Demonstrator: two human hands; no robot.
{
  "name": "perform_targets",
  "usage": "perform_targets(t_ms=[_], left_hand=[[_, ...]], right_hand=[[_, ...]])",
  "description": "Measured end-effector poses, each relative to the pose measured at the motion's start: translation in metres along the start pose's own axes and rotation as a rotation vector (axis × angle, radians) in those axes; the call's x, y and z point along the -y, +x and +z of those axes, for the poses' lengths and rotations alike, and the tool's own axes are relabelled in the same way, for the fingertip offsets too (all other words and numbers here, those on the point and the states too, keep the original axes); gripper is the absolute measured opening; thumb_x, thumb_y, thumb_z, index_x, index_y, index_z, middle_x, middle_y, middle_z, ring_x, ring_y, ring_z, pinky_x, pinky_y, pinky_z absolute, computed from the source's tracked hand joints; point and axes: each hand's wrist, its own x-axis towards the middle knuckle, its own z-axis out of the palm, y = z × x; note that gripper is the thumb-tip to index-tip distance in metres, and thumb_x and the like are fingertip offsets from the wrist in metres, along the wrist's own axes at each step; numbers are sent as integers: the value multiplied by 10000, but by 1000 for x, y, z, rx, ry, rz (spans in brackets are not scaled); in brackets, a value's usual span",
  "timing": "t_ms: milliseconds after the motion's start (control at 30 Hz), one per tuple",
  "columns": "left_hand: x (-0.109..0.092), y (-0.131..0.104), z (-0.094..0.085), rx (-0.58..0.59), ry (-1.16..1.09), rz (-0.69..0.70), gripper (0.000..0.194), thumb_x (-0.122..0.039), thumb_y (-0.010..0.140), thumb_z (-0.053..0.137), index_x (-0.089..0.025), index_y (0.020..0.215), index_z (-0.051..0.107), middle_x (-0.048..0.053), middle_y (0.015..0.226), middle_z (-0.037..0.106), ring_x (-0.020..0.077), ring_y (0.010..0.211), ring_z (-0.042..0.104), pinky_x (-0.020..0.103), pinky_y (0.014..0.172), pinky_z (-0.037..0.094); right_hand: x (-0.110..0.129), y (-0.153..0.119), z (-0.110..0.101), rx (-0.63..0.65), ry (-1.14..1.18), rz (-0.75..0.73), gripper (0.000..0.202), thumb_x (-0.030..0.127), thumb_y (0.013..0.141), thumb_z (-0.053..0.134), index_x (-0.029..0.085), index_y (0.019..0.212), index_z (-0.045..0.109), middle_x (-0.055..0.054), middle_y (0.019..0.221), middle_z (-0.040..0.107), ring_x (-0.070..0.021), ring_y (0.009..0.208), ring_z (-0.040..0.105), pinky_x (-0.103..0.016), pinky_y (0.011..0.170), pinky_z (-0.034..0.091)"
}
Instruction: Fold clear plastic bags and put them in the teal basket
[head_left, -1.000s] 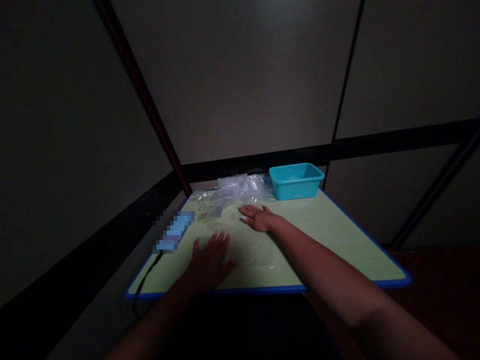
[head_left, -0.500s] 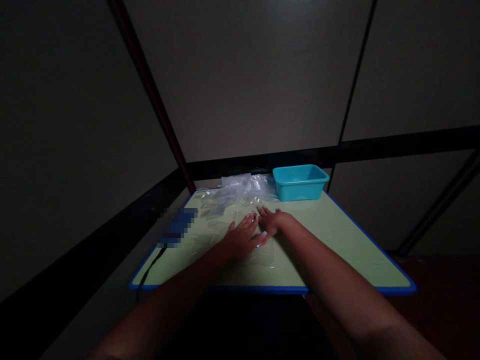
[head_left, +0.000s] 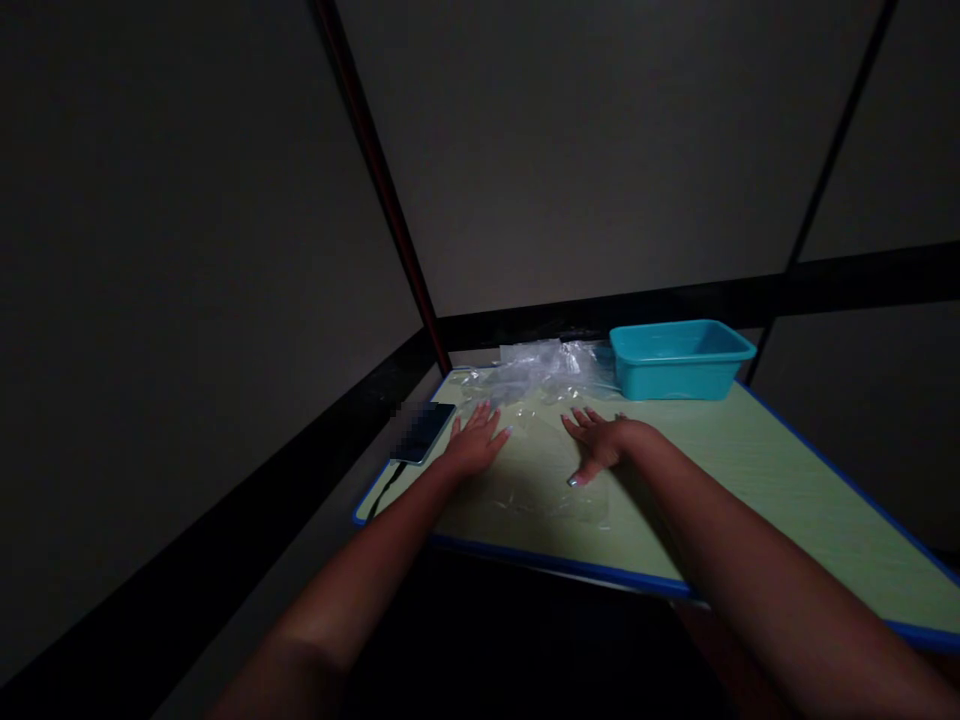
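Hands lie flat, fingers spread: left hand [head_left: 474,446] and right hand [head_left: 600,441] press a clear flat plastic bag [head_left: 546,482] onto the pale green blue-edged tabletop [head_left: 750,470], mid-frame. Crumpled clear plastic bags [head_left: 540,372] and a teal plastic tub [head_left: 679,358] sit beyond.

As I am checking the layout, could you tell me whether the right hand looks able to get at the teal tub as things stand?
Probably yes: the right hand lies flat on the table, and only bare tabletop separates it from the teal tub.
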Motion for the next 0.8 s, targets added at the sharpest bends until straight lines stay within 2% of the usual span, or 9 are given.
perform_targets(t_ms=[67,133,267,367,467,533,600,667,800], left_hand=[[12,-7,-4,-97,-8,-11,606,-561,907,107,-285,1439,198,16,1528,61,238,1399,26,564,1084,40],[28,-11,-8,-151,-38,-110,575,-547,912,99,-324,1427,227,11,1526,96,249,1398,55,595,1070,50],[58,-10,-13,-145,-114,-349,588,-524,914,89,-283,1431,233,71,1512,154,272,1387,124,634,1037,140],[64,-9,-17,-195,-212,-395,592,-492,923,78,-236,1454,137,86,1501,191,260,1384,144,630,1022,206],[48,-12,-20,-344,-213,-296,585,-460,931,153,-212,1459,101,98,1511,165,240,1392,119,605,1058,127],[26,-14,-22,-343,-190,-141,582,-443,927,225,-199,1450,157,106,1514,162,233,1392,127,569,1081,93],[1,-13,-23,-261,-192,32,581,-454,919,270,-196,1436,223,104,1516,156,228,1392,130,505,1098,134],[-23,-9,-22,-119,-205,220,621,-501,902,307,-194,1437,227,107,1519,141,226,1392,126,455,1105,159],[-51,4,-12,149,-145,440,818,-658,814,370,-202,1454,142,99,1525,28,258,1397,41,486,1105,131]], right_hand=[[0,0,0,-9,3,-3,1341,750,469,637,208,1438,-115,-112,1496,-163,-393,1334,-162,-693,987,27],[0,0,0,-22,15,-9,1340,736,465,651,210,1442,-100,-117,1500,-147,-398,1330,-163,-685,993,22],[0,0,0,-12,6,-3,1337,744,468,643,210,1443,-100,-115,1500,-148,-393,1332,-160,-682,996,33],[0,0,-1,-6,-7,-4,1344,764,463,629,204,1441,-104,-109,1497,-155,-387,1337,-151,-682,997,41],[1,1,-1,-7,-11,-11,1339,761,466,630,202,1442,-98,-110,1498,-146,-382,1343,-139,-683,996,38],[0,1,-1,-17,-5,-11,1333,754,464,637,215,1442,-91,-110,1501,-131,-389,1342,-134,-692,989,27],[-2,1,-1,-29,10,-10,1323,745,457,648,239,1444,-75,-104,1507,-114,-400,1338,-134,-700,981,14],[-4,0,-2,-25,32,-11,1309,731,456,661,263,1445,-58,-93,1511,-109,-403,1336,-137,-701,979,13],[-5,-7,-7,-9,44,4,1270,701,476,681,297,1443,-35,-74,1508,-126,-389,1341,-138,-705,972,13]])
